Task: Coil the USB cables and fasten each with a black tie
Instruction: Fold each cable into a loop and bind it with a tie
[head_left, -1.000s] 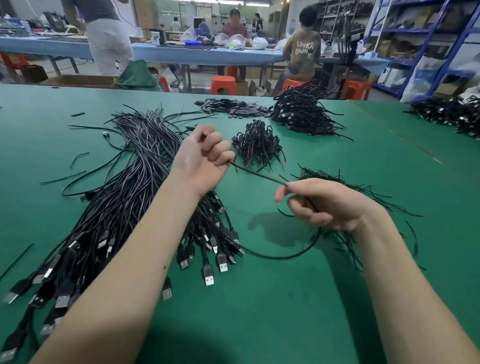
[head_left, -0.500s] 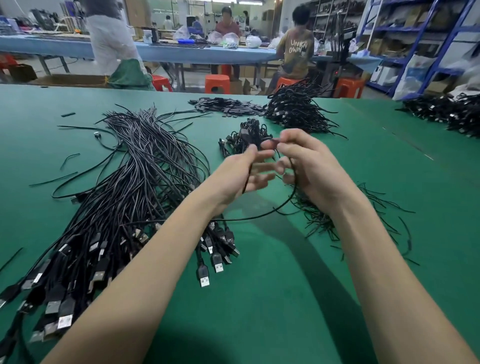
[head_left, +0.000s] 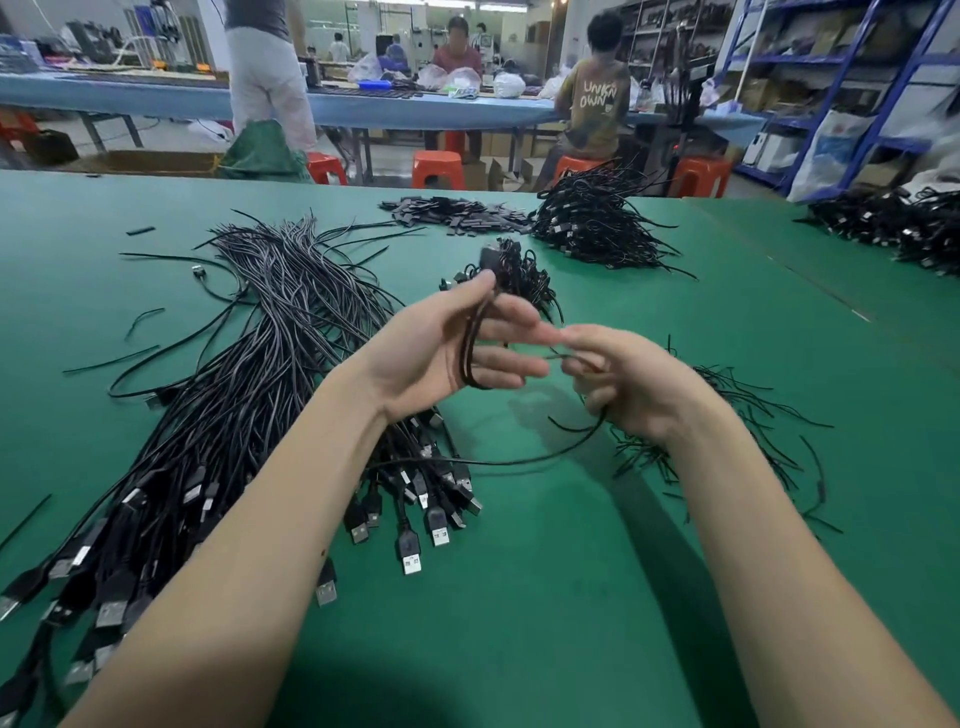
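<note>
Just above the green table (head_left: 571, 597), the left hand (head_left: 436, 348) grips a looped USB cable (head_left: 475, 343) across its palm. At its 3 o'clock, the right hand (head_left: 628, 379) pinches the cable's trailing end, which sags toward 6 o'clock.

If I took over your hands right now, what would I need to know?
Left hand: pinches a few loops of one USB cable.
Right hand: fingers curled round the same cable's loose tail, which sags to the green table.
Uncoiled cables: big pile on the left.
Black ties: loose heap under the right hand.
Finished bundles: small pile just beyond the hands.
Left: finish winding, tie it, then the rest.
</note>
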